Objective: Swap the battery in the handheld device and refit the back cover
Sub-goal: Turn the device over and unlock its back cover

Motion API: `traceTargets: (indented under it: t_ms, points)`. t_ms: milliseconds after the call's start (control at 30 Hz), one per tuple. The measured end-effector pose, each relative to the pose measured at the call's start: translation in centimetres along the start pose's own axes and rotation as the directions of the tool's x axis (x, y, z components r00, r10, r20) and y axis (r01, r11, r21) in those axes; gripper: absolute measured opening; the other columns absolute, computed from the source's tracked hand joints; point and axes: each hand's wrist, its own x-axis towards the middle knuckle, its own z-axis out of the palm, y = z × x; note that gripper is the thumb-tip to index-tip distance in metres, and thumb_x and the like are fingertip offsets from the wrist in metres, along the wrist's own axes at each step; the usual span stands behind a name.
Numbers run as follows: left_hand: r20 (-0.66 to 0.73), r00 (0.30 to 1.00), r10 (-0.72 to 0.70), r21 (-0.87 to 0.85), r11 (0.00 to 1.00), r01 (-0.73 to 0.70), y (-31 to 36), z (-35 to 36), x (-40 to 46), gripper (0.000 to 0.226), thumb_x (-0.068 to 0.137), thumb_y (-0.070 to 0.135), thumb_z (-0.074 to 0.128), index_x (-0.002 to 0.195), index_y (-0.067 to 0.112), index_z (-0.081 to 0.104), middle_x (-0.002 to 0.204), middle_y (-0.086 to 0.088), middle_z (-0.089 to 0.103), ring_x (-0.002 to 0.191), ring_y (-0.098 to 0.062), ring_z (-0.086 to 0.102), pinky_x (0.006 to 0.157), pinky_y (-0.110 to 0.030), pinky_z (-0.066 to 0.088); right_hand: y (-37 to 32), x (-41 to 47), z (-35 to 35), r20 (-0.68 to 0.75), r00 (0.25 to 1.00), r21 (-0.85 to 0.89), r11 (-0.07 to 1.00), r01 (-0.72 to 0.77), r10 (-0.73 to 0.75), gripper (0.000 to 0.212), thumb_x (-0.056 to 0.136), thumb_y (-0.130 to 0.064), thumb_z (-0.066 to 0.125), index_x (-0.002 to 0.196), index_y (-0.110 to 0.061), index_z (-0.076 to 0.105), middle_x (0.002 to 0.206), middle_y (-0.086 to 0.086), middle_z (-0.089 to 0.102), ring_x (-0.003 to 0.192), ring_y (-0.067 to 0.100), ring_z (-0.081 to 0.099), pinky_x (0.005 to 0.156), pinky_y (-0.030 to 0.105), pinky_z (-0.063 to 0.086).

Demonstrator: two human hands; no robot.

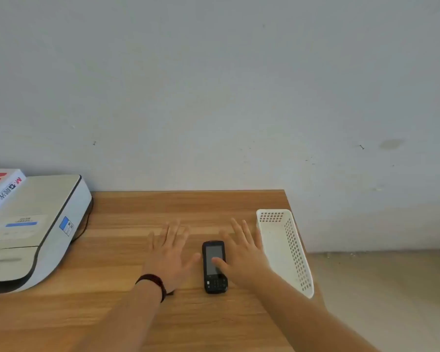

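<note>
So far nothing of the swap looks begun. On the wooden bench (188, 207) a large white-and-grey printer (31, 232) sits at the left edge against the wall, with a white box (0, 189) lying on top of it. Along the right edge lies a white perforated plastic basket (287, 250); what shows of its inside looks bare, and no spare battery shows anywhere in view. Between the two, nearer the basket, the black handheld device (214, 266) lies flat, screen and keypad up, so its back cover faces down and unseen, presumably fitted. The left hand (169, 252), a dark band at its wrist, is spread flat with fingers straight just left of the device, holding nothing. The right hand (241, 255) is likewise spread, its thumb lying across the screen and its fingers reaching toward the basket; its grip is apart, clamped on nothing. By my judgement everything remains: turning the device over, removing the cover, changing the battery, refitting.
</note>
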Motion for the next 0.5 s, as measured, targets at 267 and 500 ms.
traceTargets:
  t_ms: [267,500]
  points:
    - [0.159,0.987,0.033,-0.023,0.999,-0.03,2.5,3.4,0.8,0.074,0.088,0.066,0.031,0.15,0.033,0.006,0.16,-0.001,-0.004,0.146,-0.024,-0.003,0.119,-0.047,0.0,2.9,-1.8,2.8,0.18,0.977,-0.087,0.991,-0.104,0.119,0.081,0.087,-0.075,0.022,0.152,-0.037,-0.007,0.16,0.0,-0.026,0.142,0.025,-0.034,0.113,0.058,-0.019]
    - [0.309,0.95,0.047,0.038,0.997,-0.062,6.4,7.2,2.3,0.071,0.091,0.064,0.025,0.151,0.031,0.005,0.16,-0.001,-0.007,0.146,-0.026,-0.005,0.118,-0.05,0.004,4.7,-2.6,3.6,0.219,0.966,-0.089,0.988,-0.123,0.14,0.082,0.087,-0.076,0.019,0.153,-0.036,-0.006,0.157,-0.001,-0.029,0.142,0.023,-0.035,0.113,0.058,-0.021]
